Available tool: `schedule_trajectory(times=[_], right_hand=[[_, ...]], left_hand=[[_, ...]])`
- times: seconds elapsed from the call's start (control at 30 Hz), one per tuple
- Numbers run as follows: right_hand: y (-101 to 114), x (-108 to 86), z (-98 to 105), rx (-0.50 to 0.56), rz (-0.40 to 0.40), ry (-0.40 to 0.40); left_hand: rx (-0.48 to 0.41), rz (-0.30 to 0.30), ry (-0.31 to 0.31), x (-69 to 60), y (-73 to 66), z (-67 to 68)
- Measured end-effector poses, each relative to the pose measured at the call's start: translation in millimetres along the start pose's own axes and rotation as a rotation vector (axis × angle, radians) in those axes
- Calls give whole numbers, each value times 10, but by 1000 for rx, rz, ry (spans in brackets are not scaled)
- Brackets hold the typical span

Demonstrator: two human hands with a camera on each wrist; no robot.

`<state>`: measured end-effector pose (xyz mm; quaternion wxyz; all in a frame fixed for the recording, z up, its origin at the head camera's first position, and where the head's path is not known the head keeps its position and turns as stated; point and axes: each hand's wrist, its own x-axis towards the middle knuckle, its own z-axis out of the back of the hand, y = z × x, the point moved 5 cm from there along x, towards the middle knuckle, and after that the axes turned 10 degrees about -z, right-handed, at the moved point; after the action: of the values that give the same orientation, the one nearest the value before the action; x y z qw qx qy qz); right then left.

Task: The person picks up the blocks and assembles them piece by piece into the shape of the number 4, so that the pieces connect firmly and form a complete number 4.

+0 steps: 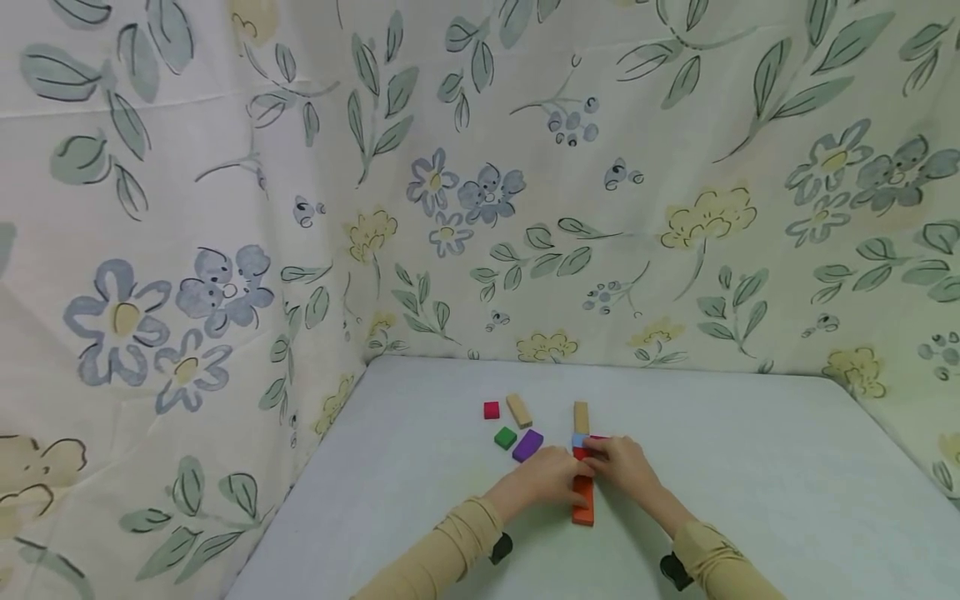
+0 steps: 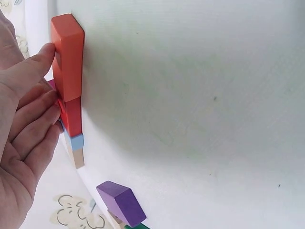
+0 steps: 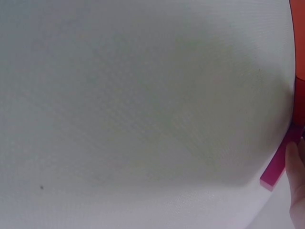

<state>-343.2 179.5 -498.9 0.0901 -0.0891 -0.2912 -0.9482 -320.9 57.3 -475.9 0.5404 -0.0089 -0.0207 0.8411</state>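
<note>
On the bench point(image 1: 750, 458), our left hand point(image 1: 545, 477), fingers extended, touches the orange block point(image 2: 69, 67) adjoining the red block point(image 2: 73, 117); our right hand point(image 1: 626, 467) touches the magenta block point(image 3: 278, 166), whether gripping we cannot tell.

And here the left hand point(image 1: 551, 477) blots out part of the orange block point(image 1: 582, 513) in the head view, while the right hand point(image 1: 626, 465) covers some of the magenta block point(image 3: 279, 164); its grip can't be read! The near edge of the worktop point(image 1: 802, 500) drops out of frame. Left wrist, the green block point(image 2: 137, 226) is sliced by the bottom border behind the purple block point(image 2: 123, 202); right wrist, a dark speck point(image 3: 41, 187) is too tiny to identify!
</note>
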Motion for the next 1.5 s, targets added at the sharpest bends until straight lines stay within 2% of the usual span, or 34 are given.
schedule_trajectory(times=[0.1,0.2,0.4,0.63,0.77,1.0,1.23,1.37,1.5], right_hand=[[-3,-3,-6,7,-9,6],[-6,-3,-14,13,-23,19],[6,-2,-12,6,-46,29],[16,-2,3,31,-64,38],[15,-5,7,36,-71,42],[8,-6,-1,47,-103,58],[-6,1,-6,26,-74,49],[-1,-4,-4,26,-91,52],[-4,-6,-6,31,-109,59]], left_hand=[[-18,-8,-13,-19,2,-3],[-85,5,-36,-49,33,-15],[-260,74,-118,-135,139,-4],[-345,141,-189,-264,232,39],[-409,196,-207,-328,288,28],[-419,252,-262,-422,368,20],[-459,293,-338,-526,407,37],[-446,321,-373,-594,460,56],[-470,346,-408,-668,525,80]])
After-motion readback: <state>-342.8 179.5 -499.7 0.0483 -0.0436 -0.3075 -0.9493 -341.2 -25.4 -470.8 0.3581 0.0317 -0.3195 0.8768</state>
